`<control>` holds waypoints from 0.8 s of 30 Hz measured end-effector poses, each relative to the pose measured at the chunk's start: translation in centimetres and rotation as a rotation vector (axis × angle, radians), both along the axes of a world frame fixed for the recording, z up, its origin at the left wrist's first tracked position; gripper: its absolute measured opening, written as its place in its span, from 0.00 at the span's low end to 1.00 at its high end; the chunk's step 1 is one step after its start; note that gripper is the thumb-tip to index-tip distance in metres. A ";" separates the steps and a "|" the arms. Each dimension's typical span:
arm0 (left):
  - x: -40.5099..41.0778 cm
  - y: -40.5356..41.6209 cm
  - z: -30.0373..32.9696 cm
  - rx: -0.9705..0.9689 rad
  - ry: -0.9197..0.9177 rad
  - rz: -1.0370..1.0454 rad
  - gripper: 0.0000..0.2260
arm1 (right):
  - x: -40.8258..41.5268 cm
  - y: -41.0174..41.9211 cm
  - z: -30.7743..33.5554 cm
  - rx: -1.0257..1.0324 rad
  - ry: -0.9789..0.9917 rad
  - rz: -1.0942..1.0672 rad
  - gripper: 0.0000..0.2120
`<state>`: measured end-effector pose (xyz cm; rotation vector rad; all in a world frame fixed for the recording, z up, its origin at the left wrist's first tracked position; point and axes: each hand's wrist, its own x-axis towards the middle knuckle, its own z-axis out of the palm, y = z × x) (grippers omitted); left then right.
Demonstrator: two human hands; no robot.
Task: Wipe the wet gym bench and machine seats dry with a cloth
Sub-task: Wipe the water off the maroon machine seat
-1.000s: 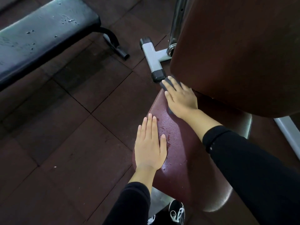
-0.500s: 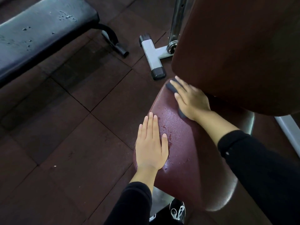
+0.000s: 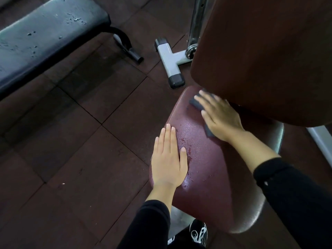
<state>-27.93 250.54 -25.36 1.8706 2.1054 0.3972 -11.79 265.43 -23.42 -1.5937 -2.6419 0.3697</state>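
A maroon padded machine seat (image 3: 212,177) fills the lower middle, with water drops glinting on its left half. My right hand (image 3: 221,117) lies flat on a dark grey cloth (image 3: 195,102) at the seat's far end, just under the brown backrest (image 3: 265,56); only the cloth's corners show around my fingers. My left hand (image 3: 168,159) rests flat on the seat's left edge, fingers together, holding nothing. A black flat bench (image 3: 39,42) with scattered drops stands at the upper left.
Dark rubber floor tiles (image 3: 75,141) cover the left side. The bench's black foot (image 3: 133,54) and the machine's grey T-shaped base (image 3: 172,63) with a chrome post (image 3: 196,22) stand beyond the seat. My black-and-white shoe (image 3: 198,232) shows below the seat.
My right hand has slid the cloth across the far end of the seat toward the backrest. My left hand has stayed in place on the seat's edge.
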 end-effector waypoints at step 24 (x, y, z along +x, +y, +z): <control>-0.3 0.0 -0.1 0.019 -0.023 -0.029 0.26 | -5.8 -2.1 0.2 0.049 -0.121 0.090 0.25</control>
